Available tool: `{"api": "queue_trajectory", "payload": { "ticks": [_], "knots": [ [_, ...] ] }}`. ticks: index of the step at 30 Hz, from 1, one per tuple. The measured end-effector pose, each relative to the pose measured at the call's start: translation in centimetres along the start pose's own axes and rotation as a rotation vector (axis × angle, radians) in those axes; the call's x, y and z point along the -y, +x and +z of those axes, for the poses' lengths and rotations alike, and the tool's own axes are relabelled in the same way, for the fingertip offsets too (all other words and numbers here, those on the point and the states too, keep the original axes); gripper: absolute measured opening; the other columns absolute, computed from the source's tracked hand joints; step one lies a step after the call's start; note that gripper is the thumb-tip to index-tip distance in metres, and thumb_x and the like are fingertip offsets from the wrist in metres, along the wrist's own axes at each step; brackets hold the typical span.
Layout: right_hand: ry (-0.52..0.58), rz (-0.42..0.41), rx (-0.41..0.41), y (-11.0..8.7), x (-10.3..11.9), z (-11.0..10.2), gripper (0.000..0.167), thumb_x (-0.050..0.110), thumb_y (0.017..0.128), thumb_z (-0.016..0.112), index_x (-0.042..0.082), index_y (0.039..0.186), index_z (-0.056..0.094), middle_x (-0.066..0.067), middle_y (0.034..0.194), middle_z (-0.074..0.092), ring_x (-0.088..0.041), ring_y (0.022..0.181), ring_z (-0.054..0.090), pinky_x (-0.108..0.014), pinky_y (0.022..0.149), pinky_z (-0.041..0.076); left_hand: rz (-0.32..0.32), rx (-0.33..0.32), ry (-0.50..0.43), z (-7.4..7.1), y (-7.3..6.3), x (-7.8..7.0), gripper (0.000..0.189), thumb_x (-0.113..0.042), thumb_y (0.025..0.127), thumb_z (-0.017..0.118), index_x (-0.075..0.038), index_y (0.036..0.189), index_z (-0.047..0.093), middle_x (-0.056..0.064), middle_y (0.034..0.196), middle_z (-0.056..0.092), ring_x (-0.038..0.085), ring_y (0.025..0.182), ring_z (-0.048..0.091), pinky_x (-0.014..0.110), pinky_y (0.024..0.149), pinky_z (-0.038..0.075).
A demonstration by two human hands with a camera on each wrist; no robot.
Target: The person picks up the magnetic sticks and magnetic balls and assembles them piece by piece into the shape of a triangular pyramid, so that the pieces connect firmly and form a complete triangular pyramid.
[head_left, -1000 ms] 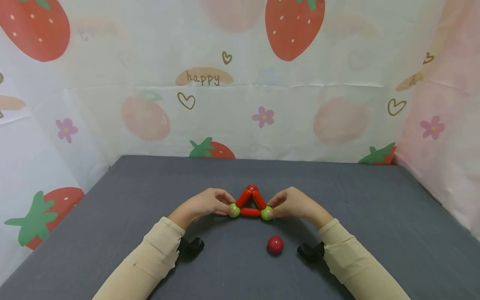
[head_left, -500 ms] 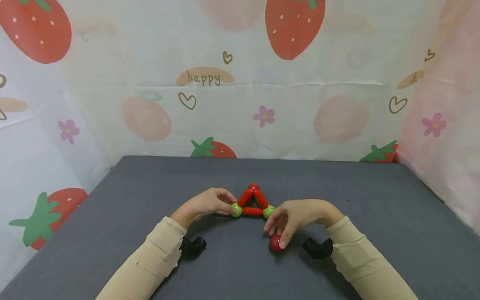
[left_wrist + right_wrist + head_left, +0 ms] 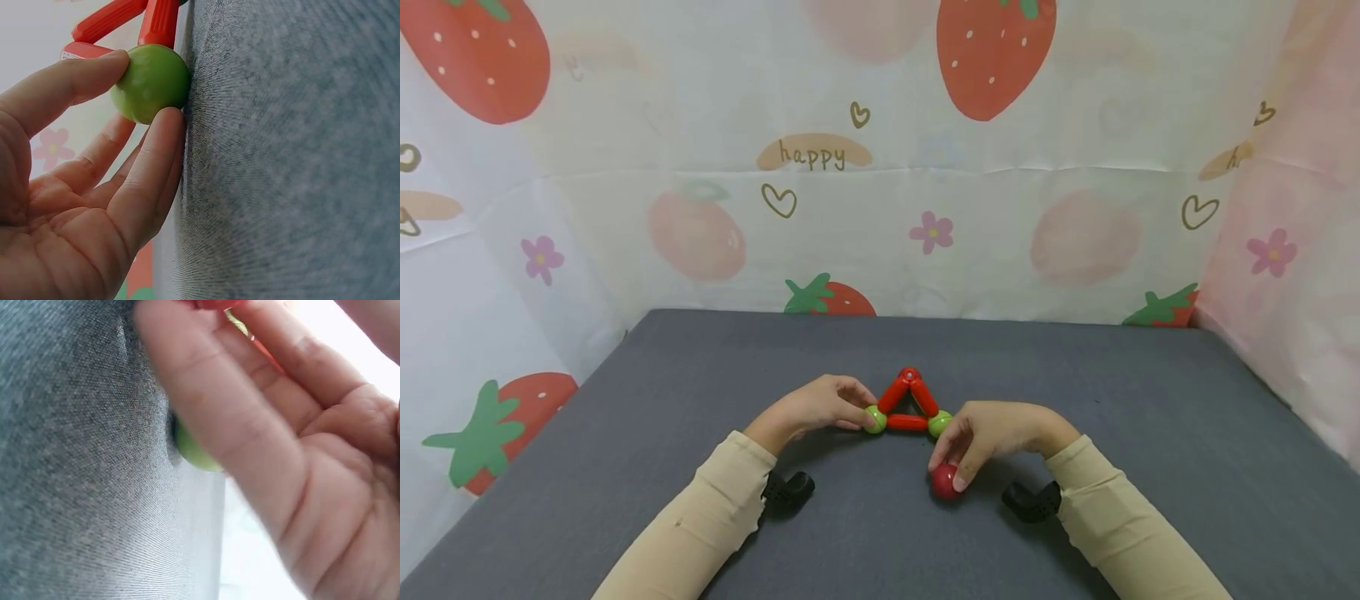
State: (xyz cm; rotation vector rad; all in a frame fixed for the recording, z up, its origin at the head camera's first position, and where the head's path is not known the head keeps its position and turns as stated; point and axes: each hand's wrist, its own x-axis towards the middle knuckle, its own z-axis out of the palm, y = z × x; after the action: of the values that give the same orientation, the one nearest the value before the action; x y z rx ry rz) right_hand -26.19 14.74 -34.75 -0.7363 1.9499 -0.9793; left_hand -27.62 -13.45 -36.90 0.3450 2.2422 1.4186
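Observation:
Red rods [image 3: 907, 422] and green balls form a triangle, with a red piece at its far corner. My left hand [image 3: 823, 407] pinches the left green ball [image 3: 150, 82] between thumb and fingers, low against the dark cloth. At the near right corner is the other green ball [image 3: 938, 423], just beyond my right fingers. My right hand [image 3: 996, 437] grips a loose red ball [image 3: 943, 483] between thumb and fingertips, close over the table and nearer to me than the triangle. In the right wrist view only a sliver of that red ball [image 3: 215, 303] shows at the top edge.
Dark grey cloth covers the table [image 3: 737, 350]. A white printed curtain [image 3: 850, 233] rises along its back edge, with more curtain at both sides. Black camera mounts [image 3: 1032, 502] sit under both wrists.
My right hand has let go of the right green ball, come nearer and taken hold of the loose red ball, shifting it slightly left. My left hand keeps its pinch on the left green ball.

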Motion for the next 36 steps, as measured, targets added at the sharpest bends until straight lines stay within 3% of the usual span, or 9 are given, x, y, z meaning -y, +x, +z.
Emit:
{"api": "queue_trajectory", "payload": {
  "ticks": [13, 23, 29, 36],
  "knots": [
    [0.080, -0.055, -0.213, -0.3, -0.2, -0.3, 0.032, 0.020, 0.086, 0.077, 0.002, 0.113, 0.073, 0.001, 0.094, 0.075, -0.014, 0.087, 0.066, -0.030, 0.078, 0.057, -0.001, -0.008, 0.006, 0.3, 0.3, 0.1, 0.033, -0.011, 0.085, 0.075, -0.002, 0.116, 0.066, 0.014, 0.125, 0.064, 0.019, 0.103, 0.064, 0.034, 0.091, 0.059],
    [0.199, -0.100, -0.470, -0.9, -0.1, -0.4, 0.043, 0.025, 0.088, 0.077, 0.001, 0.122, 0.069, -0.008, 0.112, 0.074, -0.020, 0.101, 0.072, -0.042, 0.096, 0.058, -0.003, 0.006, -0.010, 0.4, 0.2, 0.3, 0.031, -0.008, 0.085, 0.075, 0.000, 0.114, 0.066, 0.014, 0.119, 0.065, 0.016, 0.097, 0.065, 0.033, 0.090, 0.059],
    [0.226, -0.127, -0.591, -1.2, 0.4, -0.8, 0.048, 0.028, 0.089, 0.075, 0.002, 0.129, 0.066, -0.012, 0.125, 0.069, -0.021, 0.109, 0.070, -0.038, 0.099, 0.056, 0.009, 0.005, -0.011, 0.1, 0.2, 0.3, 0.031, -0.009, 0.085, 0.075, 0.000, 0.113, 0.067, 0.013, 0.118, 0.066, 0.017, 0.098, 0.065, 0.033, 0.090, 0.059],
    [0.251, -0.162, -0.669, -1.0, 1.0, -0.8, 0.046, 0.022, 0.090, 0.074, -0.003, 0.127, 0.064, -0.011, 0.117, 0.071, -0.016, 0.102, 0.070, -0.043, 0.098, 0.055, 0.023, 0.002, -0.007, -0.1, 0.2, 0.3, 0.030, -0.009, 0.086, 0.075, 0.000, 0.113, 0.067, 0.013, 0.116, 0.067, 0.016, 0.097, 0.065, 0.034, 0.090, 0.059]
  ]
}}
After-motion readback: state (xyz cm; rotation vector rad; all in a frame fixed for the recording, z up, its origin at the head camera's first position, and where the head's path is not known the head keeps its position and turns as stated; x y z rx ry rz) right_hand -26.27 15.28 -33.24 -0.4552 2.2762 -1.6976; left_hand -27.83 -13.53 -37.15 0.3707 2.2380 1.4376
